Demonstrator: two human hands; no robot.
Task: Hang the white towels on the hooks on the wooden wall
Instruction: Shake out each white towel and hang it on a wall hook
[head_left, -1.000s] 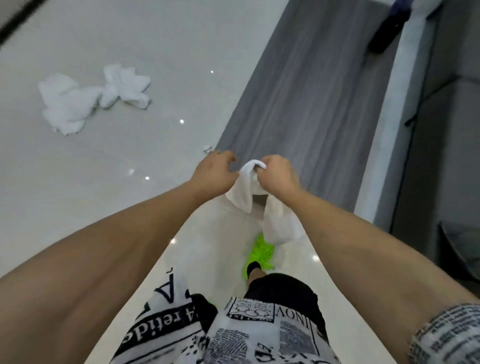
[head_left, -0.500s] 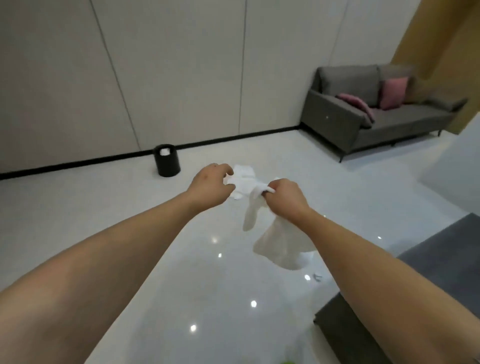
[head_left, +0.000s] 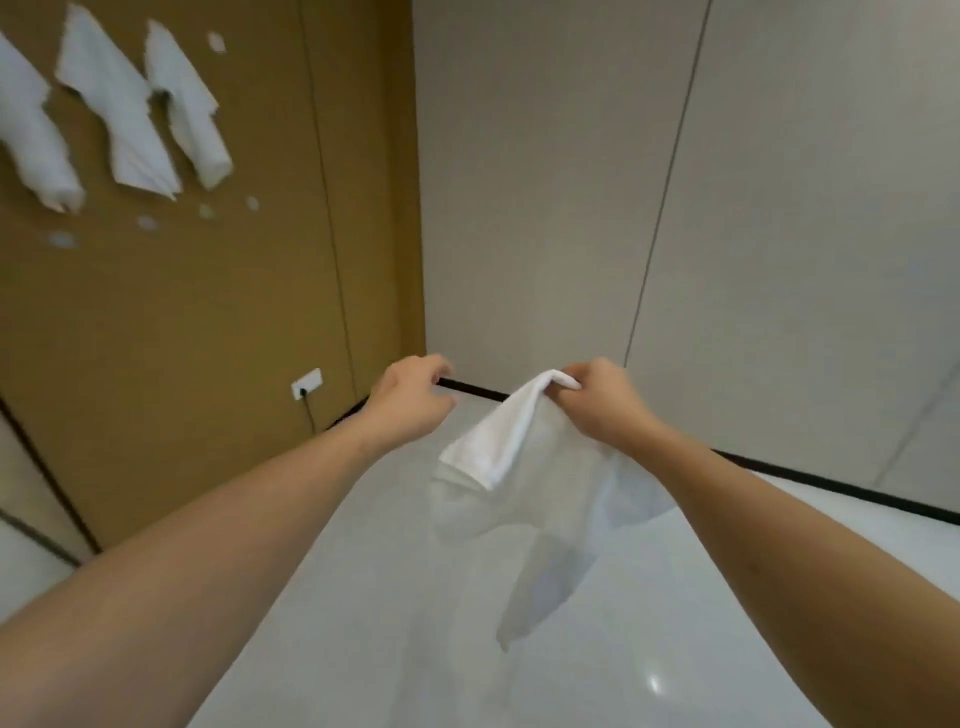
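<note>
Towels on the wooden wall, one more in hand

Three hung towels (head_left: 140, 109) draped the wooden wall (head_left: 208, 312) far left; the left hand (head_left: 410, 400) curled loosely, holding nothing; the right hand (head_left: 602, 402) pinched a corner of the white towel (head_left: 524, 493), which dangled over the floor (head_left: 389, 623).

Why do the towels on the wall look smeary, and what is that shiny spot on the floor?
Head view: the hanging towels on the wooden wall are smeared by motion blur; the held towel is soft below the right hand; the bright spot on the floor is glare from a light; the wall lines lean from the wide lens.
</note>
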